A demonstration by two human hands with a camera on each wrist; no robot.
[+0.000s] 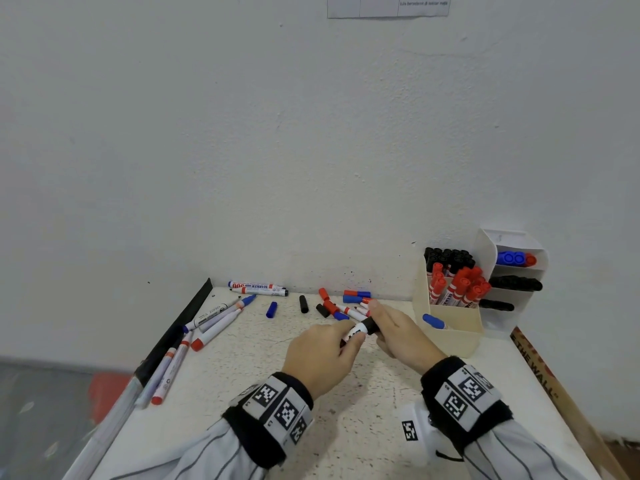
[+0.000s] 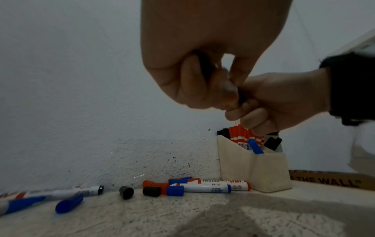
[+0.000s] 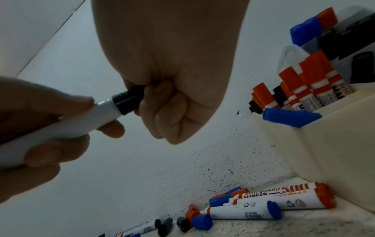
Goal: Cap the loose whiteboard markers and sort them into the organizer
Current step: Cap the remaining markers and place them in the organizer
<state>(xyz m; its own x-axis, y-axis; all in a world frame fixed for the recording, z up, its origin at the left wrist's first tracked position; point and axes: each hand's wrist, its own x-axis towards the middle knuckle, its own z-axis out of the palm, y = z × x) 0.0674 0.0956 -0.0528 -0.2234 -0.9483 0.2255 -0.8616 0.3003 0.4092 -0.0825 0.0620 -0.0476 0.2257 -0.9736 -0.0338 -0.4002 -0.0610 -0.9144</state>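
Mid-task: left hand grips a white marker above the tabletop, right hand clamped on its black cap, seating it. Organizer is already well stocked. Loose markers and caps remain, roughly half by my estimate.

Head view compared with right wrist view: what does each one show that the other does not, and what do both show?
Only the head view shows the slim pens near the table's left edge and both wristbands. Only the right wrist view shows the black cap meeting the white barrel up close, under the right hand's curled fingers. Both show the left hand holding the marker, and the organizer.
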